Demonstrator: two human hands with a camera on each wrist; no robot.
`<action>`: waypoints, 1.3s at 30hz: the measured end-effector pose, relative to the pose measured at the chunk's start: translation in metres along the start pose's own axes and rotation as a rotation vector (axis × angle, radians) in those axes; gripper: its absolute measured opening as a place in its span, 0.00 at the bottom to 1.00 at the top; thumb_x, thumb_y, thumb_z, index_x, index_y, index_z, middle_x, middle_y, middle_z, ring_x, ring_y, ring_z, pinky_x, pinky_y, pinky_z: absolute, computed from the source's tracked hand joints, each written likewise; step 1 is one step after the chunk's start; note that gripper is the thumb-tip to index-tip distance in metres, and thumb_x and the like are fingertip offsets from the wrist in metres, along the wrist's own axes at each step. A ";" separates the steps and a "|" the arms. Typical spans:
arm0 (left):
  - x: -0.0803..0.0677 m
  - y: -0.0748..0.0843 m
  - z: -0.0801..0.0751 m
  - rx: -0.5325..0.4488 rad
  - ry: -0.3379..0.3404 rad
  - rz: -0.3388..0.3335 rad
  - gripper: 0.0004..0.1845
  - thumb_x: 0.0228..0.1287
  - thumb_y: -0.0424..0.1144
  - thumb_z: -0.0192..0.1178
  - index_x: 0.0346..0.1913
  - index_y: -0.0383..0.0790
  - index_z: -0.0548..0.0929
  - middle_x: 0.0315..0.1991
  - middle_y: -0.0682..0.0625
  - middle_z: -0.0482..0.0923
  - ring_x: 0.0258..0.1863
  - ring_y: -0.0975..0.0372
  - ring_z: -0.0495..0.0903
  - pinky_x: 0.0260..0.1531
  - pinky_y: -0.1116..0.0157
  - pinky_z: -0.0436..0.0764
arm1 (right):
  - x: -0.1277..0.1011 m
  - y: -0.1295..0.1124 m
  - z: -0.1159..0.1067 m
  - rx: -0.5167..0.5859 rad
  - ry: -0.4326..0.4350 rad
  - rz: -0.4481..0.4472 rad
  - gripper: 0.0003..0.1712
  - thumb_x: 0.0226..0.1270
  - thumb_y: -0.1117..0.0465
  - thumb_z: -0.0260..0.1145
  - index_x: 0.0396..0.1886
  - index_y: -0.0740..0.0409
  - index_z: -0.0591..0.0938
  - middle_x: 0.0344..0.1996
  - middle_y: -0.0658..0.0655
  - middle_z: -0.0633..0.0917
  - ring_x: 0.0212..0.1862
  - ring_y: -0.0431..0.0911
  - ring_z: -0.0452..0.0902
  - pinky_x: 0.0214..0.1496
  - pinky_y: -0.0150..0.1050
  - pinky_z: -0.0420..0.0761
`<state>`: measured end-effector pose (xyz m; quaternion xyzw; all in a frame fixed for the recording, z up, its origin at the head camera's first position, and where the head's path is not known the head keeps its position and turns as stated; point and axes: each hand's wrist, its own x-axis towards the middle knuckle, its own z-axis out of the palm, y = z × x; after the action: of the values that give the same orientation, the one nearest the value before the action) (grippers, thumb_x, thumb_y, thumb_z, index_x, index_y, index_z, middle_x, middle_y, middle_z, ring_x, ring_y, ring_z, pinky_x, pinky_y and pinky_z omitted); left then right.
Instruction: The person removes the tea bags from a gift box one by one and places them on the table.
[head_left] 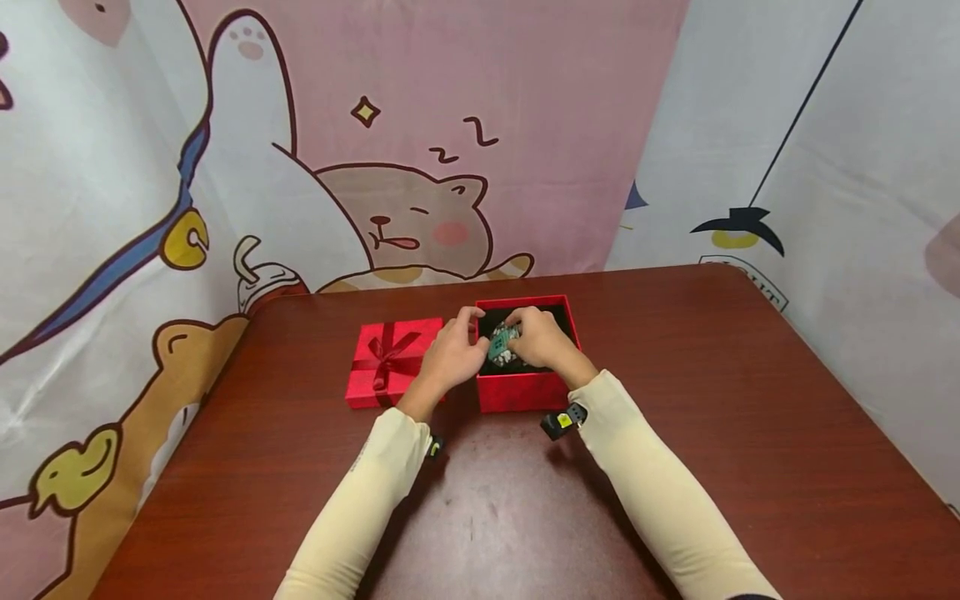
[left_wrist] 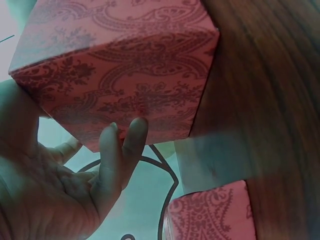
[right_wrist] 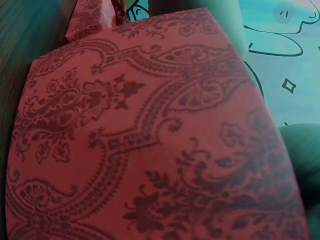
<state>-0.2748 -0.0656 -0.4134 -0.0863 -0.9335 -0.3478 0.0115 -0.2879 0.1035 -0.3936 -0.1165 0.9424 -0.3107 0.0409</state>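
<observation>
We see a glossy dark wood-grain desk [head_left: 750, 433] here. The open red box [head_left: 525, 392] looks like matt paper board printed with paisley, its lining black. At nine o'clock of it, the lid [head_left: 371, 379] carries a satin-looking ribbon [head_left: 386, 354]. The sleeves [head_left: 652, 492] are smooth cream cloth.

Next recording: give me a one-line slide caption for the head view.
Both hands, left hand and right hand, hold a small greenish object over an open red gift box, its ribboned red lid alongside.
</observation>
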 end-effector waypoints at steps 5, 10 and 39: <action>-0.001 0.000 0.000 -0.004 -0.001 -0.007 0.23 0.67 0.42 0.55 0.64 0.53 0.70 0.55 0.48 0.76 0.50 0.54 0.76 0.47 0.48 0.75 | -0.004 0.000 -0.009 0.027 0.023 -0.028 0.20 0.61 0.67 0.66 0.54 0.67 0.81 0.39 0.63 0.85 0.42 0.53 0.80 0.44 0.46 0.80; 0.000 0.000 0.000 0.000 0.007 -0.001 0.23 0.66 0.42 0.56 0.64 0.53 0.70 0.53 0.49 0.76 0.51 0.55 0.76 0.48 0.49 0.75 | -0.009 0.001 -0.023 0.088 0.038 -0.048 0.21 0.62 0.67 0.67 0.54 0.68 0.81 0.40 0.65 0.85 0.41 0.54 0.81 0.43 0.47 0.80; -0.001 0.002 -0.001 0.011 0.002 -0.009 0.23 0.66 0.42 0.54 0.64 0.54 0.69 0.54 0.48 0.77 0.51 0.56 0.77 0.49 0.49 0.76 | -0.068 0.045 -0.122 0.230 0.048 0.022 0.25 0.70 0.67 0.61 0.65 0.67 0.73 0.47 0.70 0.81 0.30 0.46 0.82 0.33 0.38 0.83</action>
<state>-0.2732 -0.0650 -0.4116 -0.0817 -0.9357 -0.3429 0.0114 -0.2489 0.2251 -0.3219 -0.0933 0.9024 -0.4192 0.0347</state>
